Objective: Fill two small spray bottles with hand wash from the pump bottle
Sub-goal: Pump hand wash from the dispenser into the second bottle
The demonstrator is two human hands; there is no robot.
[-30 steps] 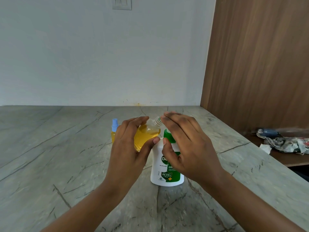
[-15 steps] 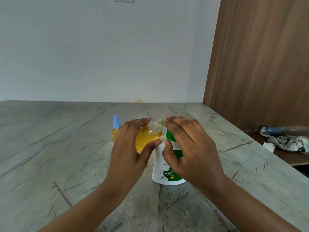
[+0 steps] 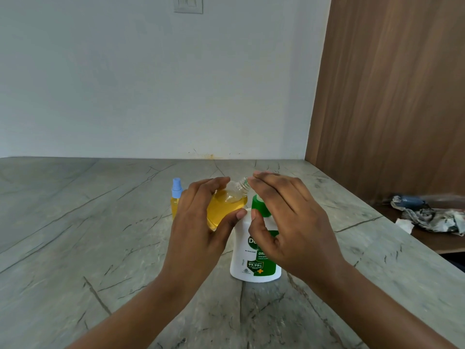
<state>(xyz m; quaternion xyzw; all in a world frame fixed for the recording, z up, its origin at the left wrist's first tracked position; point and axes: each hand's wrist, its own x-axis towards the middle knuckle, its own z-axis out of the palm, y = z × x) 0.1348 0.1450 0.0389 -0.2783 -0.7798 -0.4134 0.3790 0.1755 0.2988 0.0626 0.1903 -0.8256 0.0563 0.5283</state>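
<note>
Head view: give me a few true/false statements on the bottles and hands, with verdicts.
1. The left hand grips a small clear bottle of yellow liquid. True.
2. That bottle has its spray cap on. False: its threaded neck is bare.
3. The white pump bottle with a green pump head lies on its side. False: it stands upright on the grey stone counter.
4. A small yellow-filled spray bottle with a blue cap stands behind the left hand. True.
5. The right hand is above that pump bottle, fingers extended. True.
</note>
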